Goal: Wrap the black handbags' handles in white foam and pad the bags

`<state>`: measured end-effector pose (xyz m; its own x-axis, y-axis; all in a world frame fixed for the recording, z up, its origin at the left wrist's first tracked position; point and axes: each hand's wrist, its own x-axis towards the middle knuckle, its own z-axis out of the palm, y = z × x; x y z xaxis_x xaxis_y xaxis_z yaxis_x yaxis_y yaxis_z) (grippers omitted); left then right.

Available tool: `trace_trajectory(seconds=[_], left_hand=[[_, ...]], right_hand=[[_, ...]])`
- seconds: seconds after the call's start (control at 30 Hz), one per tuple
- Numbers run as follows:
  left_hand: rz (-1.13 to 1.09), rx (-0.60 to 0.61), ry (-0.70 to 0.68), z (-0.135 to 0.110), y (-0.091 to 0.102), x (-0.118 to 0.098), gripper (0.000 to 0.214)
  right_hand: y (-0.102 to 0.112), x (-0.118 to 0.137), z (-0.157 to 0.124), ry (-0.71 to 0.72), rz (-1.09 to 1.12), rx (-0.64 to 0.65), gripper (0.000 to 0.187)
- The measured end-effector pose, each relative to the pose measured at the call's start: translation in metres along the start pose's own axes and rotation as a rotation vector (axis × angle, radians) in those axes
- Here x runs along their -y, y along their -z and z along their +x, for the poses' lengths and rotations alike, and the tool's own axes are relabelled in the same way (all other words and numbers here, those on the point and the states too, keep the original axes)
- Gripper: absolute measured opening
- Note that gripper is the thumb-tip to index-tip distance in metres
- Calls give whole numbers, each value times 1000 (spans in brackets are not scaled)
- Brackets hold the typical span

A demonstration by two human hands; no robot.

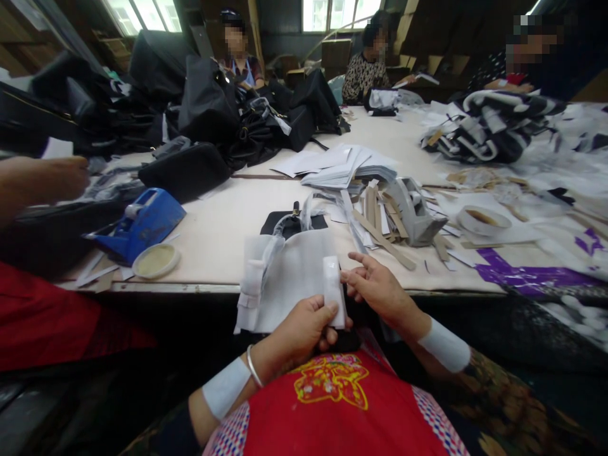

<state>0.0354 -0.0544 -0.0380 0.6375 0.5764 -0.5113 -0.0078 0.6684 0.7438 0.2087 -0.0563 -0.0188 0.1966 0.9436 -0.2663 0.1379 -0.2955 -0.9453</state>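
A white wrapped piece [289,278] hangs over the table's front edge, its top resting on the table [218,234]. My left hand [304,329] is closed on its lower right edge, thumb pressed against a white folded strip [332,288] there. My right hand [377,288] hovers just right of that strip with fingers loosely spread, fingertips almost touching it. A black bag part [294,221] lies behind the white piece. Both wrists wear white bands.
A blue tape dispenser [142,221] and a round lid [156,259] sit at the left. A grey dispenser [415,212], paper strips, a tape roll [483,220] and paper stacks [342,166] lie right. Black bags [209,114] pile behind. Other people sit around; one hand [57,178] reaches in at left.
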Motion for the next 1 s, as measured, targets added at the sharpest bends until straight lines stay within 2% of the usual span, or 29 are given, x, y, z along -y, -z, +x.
trace_trajectory(seconds=[0.07, 0.17, 0.33, 0.4, 0.47, 0.6, 0.7, 0.83, 1.0], left_hand=[[-17, 17, 3, 0, 0, -1, 40], [-34, 44, 9, -2, 0, -3, 34], [94, 66, 21, -10, -1, -11, 31], [203, 36, 3, -13, 0, -15, 29], [308, -26, -40, -13, 2, -17, 27], [387, -224, -118, -11, 7, -18, 33], [388, -300, -138, -10, 9, -16, 33], [426, -344, -122, -13, 9, -17, 29], [507, -304, -38, -16, 6, -22, 17]], right_hand=[[3, -3, -9, -47, -29, 59, 70], [2, -6, -22, -87, 46, 163, 75], [-3, -12, -28, -93, 138, 160, 74], [3, -18, -25, -54, 83, 112, 73], [16, -26, -20, 29, -28, 2, 71], [48, -43, -13, 134, -381, -237, 70], [60, -53, -16, 146, -515, -273, 67], [48, -56, -29, 126, -297, -202, 60], [14, -34, -47, 59, -42, -46, 56]])
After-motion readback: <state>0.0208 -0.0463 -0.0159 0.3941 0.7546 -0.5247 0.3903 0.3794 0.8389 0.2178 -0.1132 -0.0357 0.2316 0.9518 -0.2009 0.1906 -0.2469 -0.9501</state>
